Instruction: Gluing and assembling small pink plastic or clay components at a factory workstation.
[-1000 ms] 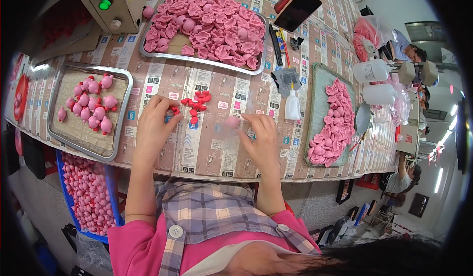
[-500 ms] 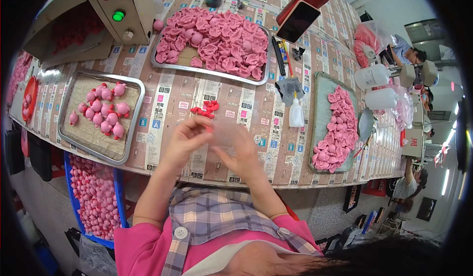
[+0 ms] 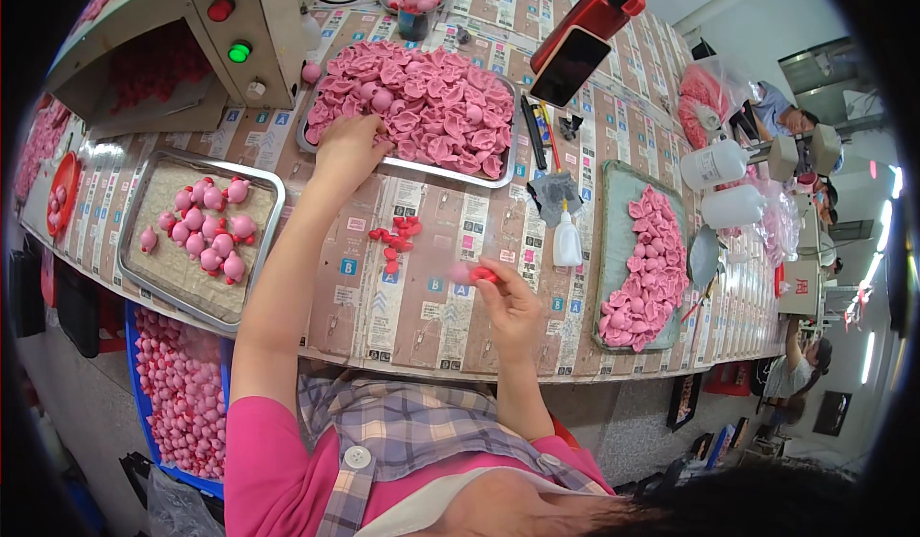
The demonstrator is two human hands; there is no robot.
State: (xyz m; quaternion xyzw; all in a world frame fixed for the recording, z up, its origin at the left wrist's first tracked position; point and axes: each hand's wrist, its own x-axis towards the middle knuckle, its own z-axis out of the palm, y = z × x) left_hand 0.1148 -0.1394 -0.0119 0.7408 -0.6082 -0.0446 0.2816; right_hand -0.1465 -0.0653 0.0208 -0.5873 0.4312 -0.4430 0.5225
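Stripes and little squares cover the long table (image 3: pixel 412 331), and a grey machine (image 3: pixel 273 48) with a green light (image 3: pixel 240 51) stands at its far left. The left hand (image 3: pixel 350 152) is over the near left corner of the big metal tray (image 3: pixel 450 175). Its fingers are bent down by the pink cups (image 3: pixel 431 106), but I cannot tell if they hold one. The right hand (image 3: pixel 516 307) is low over the table, with thumb and finger pinched on a red piece (image 3: pixel 484 274). A blurry pink ball (image 3: pixel 460 274) is right at those fingertips, and I cannot tell if it is joined to the red piece. More red bits (image 3: pixel 393 240) lie in a small bunch on the table, between the two hands. On the left, a tray lined with brown paper (image 3: pixel 168 264) has pink balls with red parts (image 3: pixel 196 245) on it. A blue bin (image 3: pixel 140 393) below the table is full of pink and red ones. On the right, a green tray (image 3: pixel 618 230) holds more pink pieces (image 3: pixel 647 259), and a small white bottle (image 3: pixel 566 243) stands between it and the right hand
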